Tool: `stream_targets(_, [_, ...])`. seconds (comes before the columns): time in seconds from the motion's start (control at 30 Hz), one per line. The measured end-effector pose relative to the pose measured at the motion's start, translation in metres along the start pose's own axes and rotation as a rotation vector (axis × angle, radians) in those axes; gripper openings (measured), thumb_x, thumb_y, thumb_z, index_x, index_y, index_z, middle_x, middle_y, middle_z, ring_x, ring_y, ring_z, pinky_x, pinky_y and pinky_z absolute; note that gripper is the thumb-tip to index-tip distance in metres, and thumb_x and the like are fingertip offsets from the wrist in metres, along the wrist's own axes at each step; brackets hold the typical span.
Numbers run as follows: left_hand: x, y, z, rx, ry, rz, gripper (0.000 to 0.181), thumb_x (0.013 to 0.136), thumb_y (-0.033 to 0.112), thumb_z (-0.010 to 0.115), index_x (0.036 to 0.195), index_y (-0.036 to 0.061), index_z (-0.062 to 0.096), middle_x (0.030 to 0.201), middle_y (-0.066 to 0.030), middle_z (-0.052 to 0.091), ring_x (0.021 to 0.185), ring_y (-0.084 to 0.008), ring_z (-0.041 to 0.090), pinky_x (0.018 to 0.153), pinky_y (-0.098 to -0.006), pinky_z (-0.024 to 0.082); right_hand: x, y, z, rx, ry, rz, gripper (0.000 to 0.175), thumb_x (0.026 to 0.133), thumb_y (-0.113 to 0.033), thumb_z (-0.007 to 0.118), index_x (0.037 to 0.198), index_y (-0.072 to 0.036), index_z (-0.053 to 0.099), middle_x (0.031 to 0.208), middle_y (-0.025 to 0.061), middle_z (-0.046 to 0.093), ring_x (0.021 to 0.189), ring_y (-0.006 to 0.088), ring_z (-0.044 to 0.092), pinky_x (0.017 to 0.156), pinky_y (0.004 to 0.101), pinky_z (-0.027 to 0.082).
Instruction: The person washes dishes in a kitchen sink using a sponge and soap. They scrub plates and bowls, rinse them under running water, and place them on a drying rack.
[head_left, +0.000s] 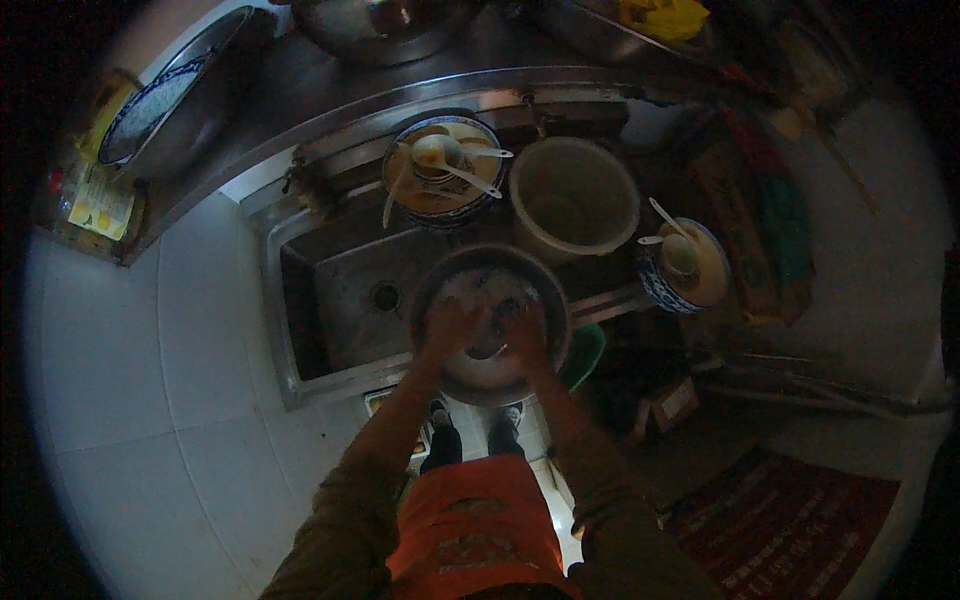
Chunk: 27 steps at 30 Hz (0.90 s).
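Both my hands are down inside a round basin (491, 386) that sits over the front of the sink and holds cloudy, sudsy water. My left hand (454, 324) is in its left half, my right hand (526, 330) in its right half. Between them shows a dark rounded shape with a pale curved edge, perhaps a dish. The dim light and the water hide my fingertips, so any grip on it is unclear. Behind the basin stands a large pale bucket (574, 196). To its left is a stack of blue-and-white bowls (442, 217) with white spoons on top.
The metal sink (341, 300) with its drain lies left of the basin. More blue-rimmed bowls (679, 294) with spoons stand right of the bucket. Behind runs a raised metal shelf (360, 105) carrying large pans (382, 30). A green rim (589, 352) shows under the basin's right side.
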<state>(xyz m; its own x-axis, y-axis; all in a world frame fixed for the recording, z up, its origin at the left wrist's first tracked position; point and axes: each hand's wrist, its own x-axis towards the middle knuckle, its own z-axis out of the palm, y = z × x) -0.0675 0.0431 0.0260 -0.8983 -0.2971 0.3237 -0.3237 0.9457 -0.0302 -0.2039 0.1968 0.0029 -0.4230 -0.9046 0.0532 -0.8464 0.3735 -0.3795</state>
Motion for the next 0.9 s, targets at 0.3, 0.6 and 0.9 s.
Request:
stream_targets(0.3, [-0.044, -0.009, 0.016, -0.543, -0.033, -0.743, 0.033, 0.085, 0.032, 0.061, 0.098, 0.0028, 0.07, 0.104, -0.0238, 0.067, 0.096, -0.0418, 0.065, 0.086, -0.0529, 0.051, -0.048, 0.035, 0.051, 0.184, -0.142, 0.077, 0.076, 0.061, -0.022, 0.089, 0.127, -0.007, 0.055, 0.125, 0.0187, 0.058, 0.123, 0.0363, 0.05, 0.097, 0.0488, 0.048])
stream_targets(0.6, [-0.035, -0.038, -0.049, -0.648, -0.651, -0.207, 0.045, 0.081, 0.025, 0.064, 0.119, 0.0017, 0.06, 0.115, -0.0242, 0.063, 0.113, -0.0424, 0.057, 0.097, -0.0502, 0.045, -0.027, 0.033, 0.017, 0.385, -0.305, 0.09, 0.069, 0.066, -0.027, 0.086, 0.125, -0.006, 0.057, 0.122, 0.02, 0.061, 0.121, 0.0386, 0.051, 0.104, 0.0467, 0.04])
stream_targets(0.9, [-0.043, -0.023, -0.014, -0.742, -0.083, -0.598, 0.055, 0.085, 0.016, 0.063, 0.134, -0.0012, 0.046, 0.144, -0.0337, 0.036, 0.13, -0.0496, 0.04, 0.111, -0.0535, 0.03, -0.014, -0.005, 0.053, -0.233, 0.048, -0.09, 0.07, 0.077, -0.036, 0.073, 0.134, -0.005, 0.048, 0.136, 0.0208, 0.049, 0.119, 0.0404, 0.05, 0.097, 0.0505, 0.043])
